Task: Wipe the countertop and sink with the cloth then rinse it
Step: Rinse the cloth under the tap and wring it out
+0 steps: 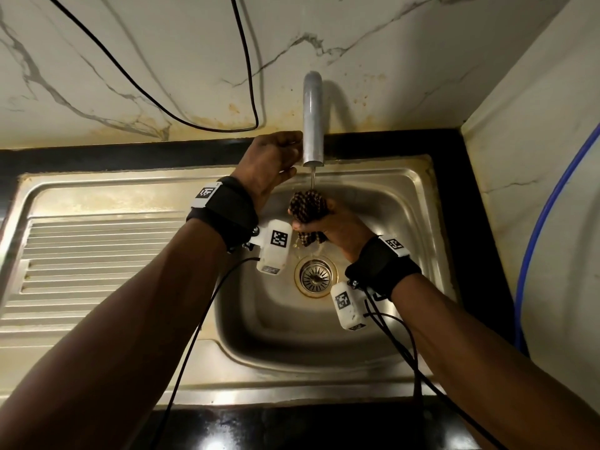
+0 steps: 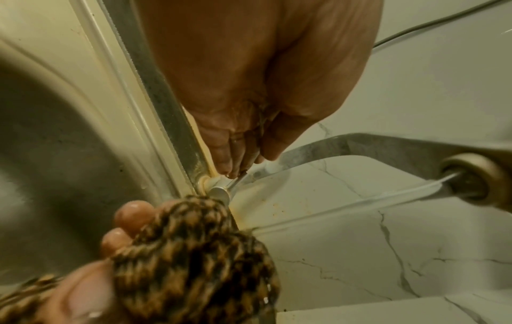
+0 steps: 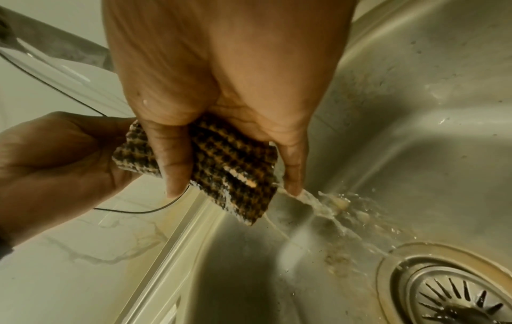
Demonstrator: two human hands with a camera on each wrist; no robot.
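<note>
A brown-and-black checked cloth (image 1: pixel 306 207) is bunched in my right hand (image 1: pixel 328 227), which grips it over the steel sink (image 1: pixel 383 203). A thin stream of water (image 1: pixel 312 178) falls from the tap spout (image 1: pixel 313 118) onto the top of the cloth. In the right wrist view, thumb and fingers squeeze the cloth (image 3: pixel 221 166) and murky water runs off towards the drain (image 3: pixel 454 291). My left hand (image 1: pixel 272 160) reaches behind the spout; in the left wrist view its fingertips (image 2: pixel 235 162) pinch the small tap handle (image 2: pixel 221 193) at the base.
A ribbed drainboard (image 1: pixel 97 261) lies left of the basin. A black countertop (image 1: pixel 97 155) frames the sink, with marble wall behind. A black cable (image 1: pixel 246 60) hangs on the wall and a blue hose (image 1: pixel 535 228) runs down at the right.
</note>
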